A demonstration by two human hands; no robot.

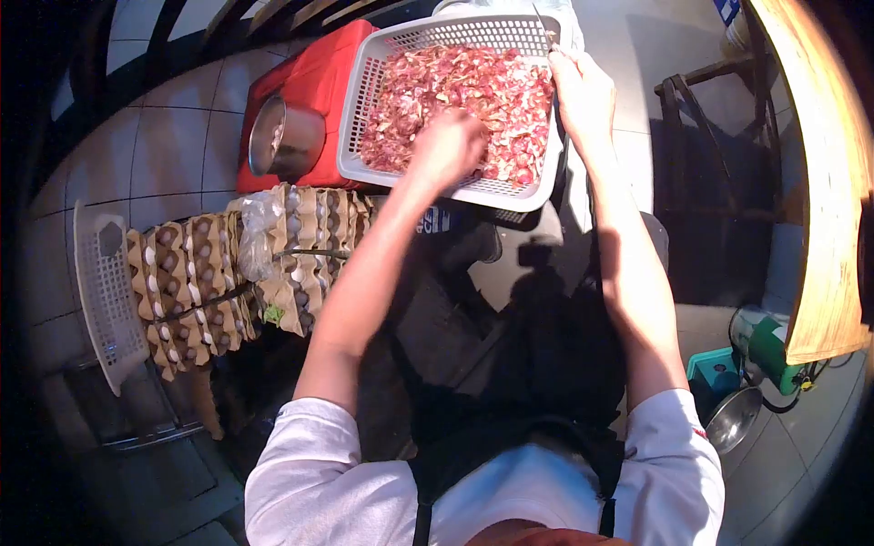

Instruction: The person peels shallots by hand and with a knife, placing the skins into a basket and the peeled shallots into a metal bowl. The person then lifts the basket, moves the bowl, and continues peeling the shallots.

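A light grey perforated plastic basket [350, 100] is filled with small reddish-purple pieces that look like shallots [437, 82], mixed with pale bits. My left hand [451, 146] is down at the heap near the basket's front, its fingers curled; they are blurred and partly hidden, so what they hold cannot be made out. Over the basket's right rim, my right hand [583, 96] grips a knife [543, 25] whose thin blade points up and away. The handle is mostly covered by the fingers.
Left of the basket, a metal pot [289, 138] stands on a red container [332, 64]. Stacked egg trays [196, 287] lie nearer me, beside a white perforated basket [109, 291]. To the right are a wooden table edge [833, 182], a dark stool [696, 136] and a metal bowl [736, 420].
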